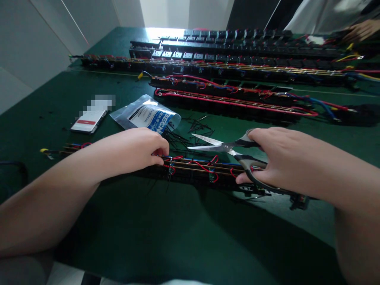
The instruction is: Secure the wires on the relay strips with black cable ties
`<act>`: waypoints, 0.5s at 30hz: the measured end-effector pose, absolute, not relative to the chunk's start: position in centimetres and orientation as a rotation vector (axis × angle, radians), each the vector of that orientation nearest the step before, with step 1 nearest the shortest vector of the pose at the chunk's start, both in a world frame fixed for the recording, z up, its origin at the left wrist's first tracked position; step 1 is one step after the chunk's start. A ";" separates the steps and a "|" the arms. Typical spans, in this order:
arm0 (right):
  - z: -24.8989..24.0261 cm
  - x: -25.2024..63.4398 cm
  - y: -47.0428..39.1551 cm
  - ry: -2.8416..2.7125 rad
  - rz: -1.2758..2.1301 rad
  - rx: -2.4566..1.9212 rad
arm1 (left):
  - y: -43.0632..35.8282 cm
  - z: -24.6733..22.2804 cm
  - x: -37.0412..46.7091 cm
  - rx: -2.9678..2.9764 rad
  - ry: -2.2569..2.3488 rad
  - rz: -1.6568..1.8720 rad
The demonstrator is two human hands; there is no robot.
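My right hand (276, 158) holds scissors (227, 146) with black and grey handles. Their blades are apart and point left, over a long black strip (192, 174) with thin rods, red wires and small green boards. The thumb of that hand is near the strip's top. My left hand (148, 148) is closed at the strip's upper edge, thumb and fingers pinched on it; its fingertips are partly hidden. Thin dark cable-tie ends stick out below the strip. Just behind it lie loose black cable ties (198, 127) and an open clear-and-blue plastic bag (148, 114).
A phone-like white and red object (89, 120), partly pixelated, lies at the left on the green table (142, 229). Farther back are a red-wired black strip (231, 101) and several more long assemblies (208, 63). Another person's hand (363, 31) shows at the upper right.
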State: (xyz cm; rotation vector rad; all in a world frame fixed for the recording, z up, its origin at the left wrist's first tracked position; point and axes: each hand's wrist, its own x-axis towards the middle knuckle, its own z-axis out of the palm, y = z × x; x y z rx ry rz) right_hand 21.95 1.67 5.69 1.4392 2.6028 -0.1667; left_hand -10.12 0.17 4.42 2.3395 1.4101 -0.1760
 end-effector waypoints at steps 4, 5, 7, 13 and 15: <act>5.3 21.9 1.7 2.667 -0.099 1.401 | 0.5 4.3 -9.6 2.345 1.407 -0.190; 5.3 21.9 1.7 2.684 -0.081 1.391 | 0.5 4.2 -9.4 2.352 1.408 -0.179; 5.4 21.8 1.7 2.697 -0.055 1.361 | 0.4 3.9 -9.1 2.360 1.407 -0.154; 6.2 21.5 1.6 2.575 -0.053 1.323 | -1.8 4.0 -7.7 2.444 1.428 -0.014; 6.3 21.4 1.6 2.558 -0.070 1.321 | -2.9 4.3 -7.1 2.535 1.377 0.023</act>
